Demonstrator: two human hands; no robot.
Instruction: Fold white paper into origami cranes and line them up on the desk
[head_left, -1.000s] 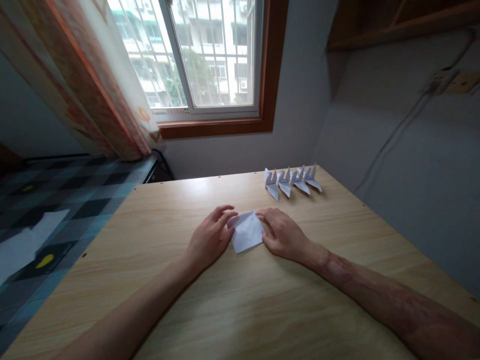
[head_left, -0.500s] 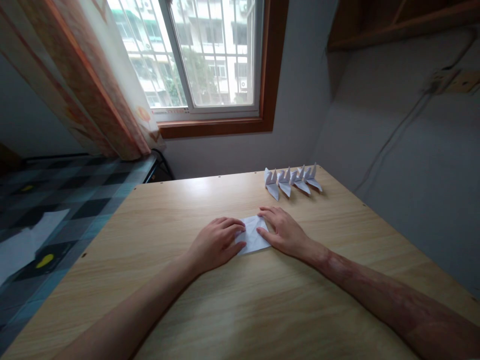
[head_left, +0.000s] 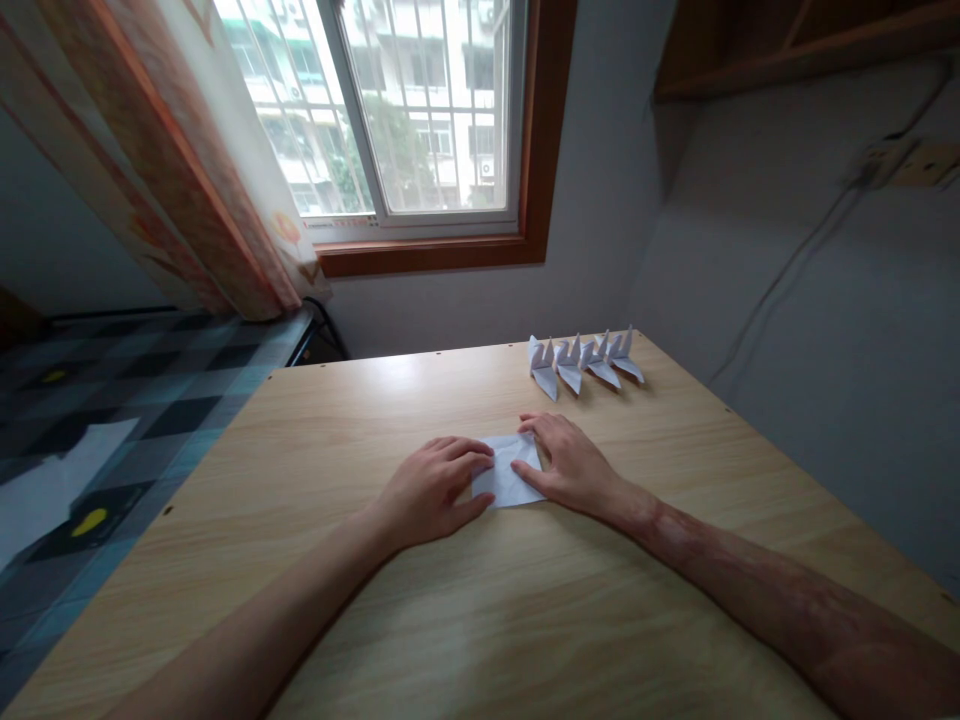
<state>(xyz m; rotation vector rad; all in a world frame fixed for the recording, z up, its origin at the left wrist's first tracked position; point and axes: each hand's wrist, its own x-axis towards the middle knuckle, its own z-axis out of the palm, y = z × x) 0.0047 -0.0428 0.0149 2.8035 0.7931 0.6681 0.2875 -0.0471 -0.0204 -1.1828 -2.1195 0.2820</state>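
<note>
A small white paper square [head_left: 507,482] with crease lines lies flat on the wooden table [head_left: 360,620], between my two hands. Over its left edge rest the fingertips of my left hand [head_left: 441,488], thumb apart from the fingers. My right hand [head_left: 571,462] covers the right edge, its thumb lying on the paper and its fingers stretched to the far right corner. Both hands are open and pressed lightly down, not closed round anything. Parts of the paper's side edges are hidden under the fingers.
Several folded white paper cranes [head_left: 587,364] stand in a row near the table's far right corner. To the left is a bed with a checked cover [head_left: 187,345] and white sheets of paper [head_left: 60,485] on it. A wall [head_left: 795,340] borders the table's right side.
The paper square has turned slightly, so its near edge now runs more level. My hands have shifted only a little with it. The cranes have stayed where they were.
</note>
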